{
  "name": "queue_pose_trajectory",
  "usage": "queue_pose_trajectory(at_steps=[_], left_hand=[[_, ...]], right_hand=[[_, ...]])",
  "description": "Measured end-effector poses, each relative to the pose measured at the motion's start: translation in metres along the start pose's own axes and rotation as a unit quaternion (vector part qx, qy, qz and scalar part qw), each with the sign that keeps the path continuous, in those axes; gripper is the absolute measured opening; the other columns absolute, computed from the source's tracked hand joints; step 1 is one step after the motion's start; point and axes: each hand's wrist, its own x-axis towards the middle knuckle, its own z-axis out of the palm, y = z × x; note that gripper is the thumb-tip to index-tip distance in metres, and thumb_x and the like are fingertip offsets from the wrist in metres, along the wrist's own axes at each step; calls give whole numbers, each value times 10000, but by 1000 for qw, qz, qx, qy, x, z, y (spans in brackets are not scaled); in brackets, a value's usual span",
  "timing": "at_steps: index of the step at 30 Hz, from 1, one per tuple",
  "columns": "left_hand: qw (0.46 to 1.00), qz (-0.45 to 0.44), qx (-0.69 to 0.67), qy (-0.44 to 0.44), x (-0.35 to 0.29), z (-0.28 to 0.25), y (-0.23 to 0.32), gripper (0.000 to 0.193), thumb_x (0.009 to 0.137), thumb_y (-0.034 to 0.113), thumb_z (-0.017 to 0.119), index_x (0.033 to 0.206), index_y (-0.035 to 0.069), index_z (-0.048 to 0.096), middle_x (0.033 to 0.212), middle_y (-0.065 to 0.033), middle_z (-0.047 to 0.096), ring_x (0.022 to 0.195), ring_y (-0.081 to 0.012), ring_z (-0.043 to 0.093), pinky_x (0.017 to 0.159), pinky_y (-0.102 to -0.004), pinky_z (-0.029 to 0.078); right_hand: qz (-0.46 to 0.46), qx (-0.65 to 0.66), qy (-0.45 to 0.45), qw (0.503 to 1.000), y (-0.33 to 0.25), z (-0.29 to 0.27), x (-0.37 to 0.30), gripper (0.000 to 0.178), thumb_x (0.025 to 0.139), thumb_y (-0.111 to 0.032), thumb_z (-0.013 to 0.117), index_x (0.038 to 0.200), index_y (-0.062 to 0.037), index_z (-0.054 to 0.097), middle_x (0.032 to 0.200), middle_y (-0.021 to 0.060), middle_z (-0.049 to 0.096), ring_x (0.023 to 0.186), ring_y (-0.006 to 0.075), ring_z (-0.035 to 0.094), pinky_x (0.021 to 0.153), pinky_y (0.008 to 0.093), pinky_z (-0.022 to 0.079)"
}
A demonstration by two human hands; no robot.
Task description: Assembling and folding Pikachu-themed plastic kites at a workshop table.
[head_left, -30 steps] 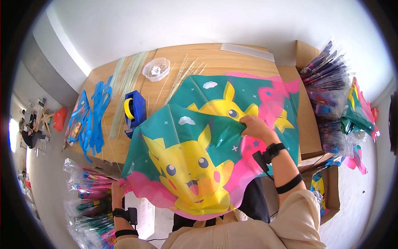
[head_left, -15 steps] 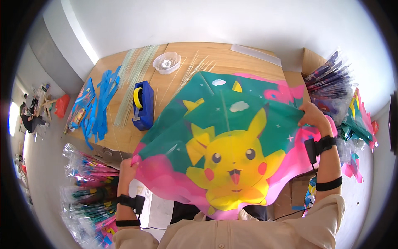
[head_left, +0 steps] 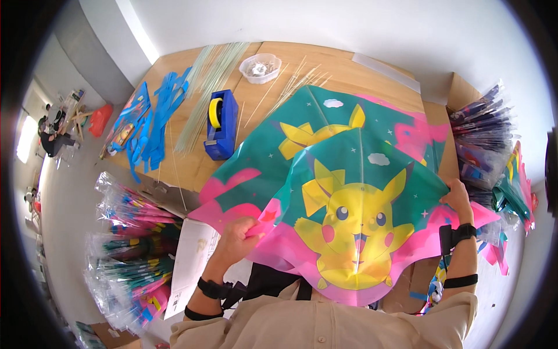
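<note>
I hold up a thin kite sail [head_left: 349, 224], green and pink with a large yellow cartoon figure printed on it. My left hand [head_left: 233, 239] is closed in a fist around its pink left edge. At the opposite edge my right hand [head_left: 457, 200] pinches the sail between thumb and fingers. A straight seam or thin rod runs down the sail's middle. Underneath, a second kite sail [head_left: 256, 154] of the same print lies spread over the table. The upper sail hides much of it.
On the wooden table [head_left: 192, 166] are a blue tape dispenser [head_left: 221, 131], blue strips [head_left: 154, 128], thin pale rods [head_left: 206, 96] and a plastic tub [head_left: 260, 68]. Bagged kites [head_left: 139, 256] stand at left, more bundles [head_left: 479, 134] at right. Another person [head_left: 52, 136] sits far left.
My left hand has come inward to the right and lower, bringing the upper sail's left edge with it. More of the sail beneath shows. My right hand keeps its grip; the view has shifted.
</note>
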Motion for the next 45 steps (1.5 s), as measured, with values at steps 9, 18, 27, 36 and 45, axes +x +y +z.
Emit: queue_pose_trajectory(at_steps=[9,18,27,36,45], left_hand=[[859,-301,-335,243,-8,-49,-77,121,795,109,662,837,-1,639,611,-13,571,397,-50,402,353,-206,282],[808,-378,-314,325,-25,-28,-127,150,793,141,688,828,12,619,576,9,533,375,-36,353,321,-207,241],[887,-84,75,448,9,-23,-95,361,708,15,661,1049,3,544,964,-111,538,958,-252,505,833,-349,429],[987,-26,151,51,148,27,-57,635,645,253,768,1191,42,525,1173,-167,552,1125,-342,472,976,-414,373],[995,47,64,-64,192,40,-71,787,622,329,797,1281,31,487,1222,-168,542,1163,-329,470,997,-392,369]], right_hand=[[55,13,-55,997,-7,-5,7,351,480,10,753,821,20,670,763,222,633,750,354,645,663,386,495],[20,1,-76,997,-6,15,26,390,448,23,768,817,50,646,762,241,610,771,387,623,676,400,477],[-31,113,-76,990,-24,-16,7,303,489,44,678,787,58,624,598,185,554,556,236,585,558,336,453],[-140,88,29,986,-35,-27,-16,232,531,47,645,755,51,588,624,167,504,575,281,519,548,369,408],[-320,42,262,909,-137,-104,-114,187,575,29,664,744,17,584,711,98,507,642,261,491,552,332,382]])
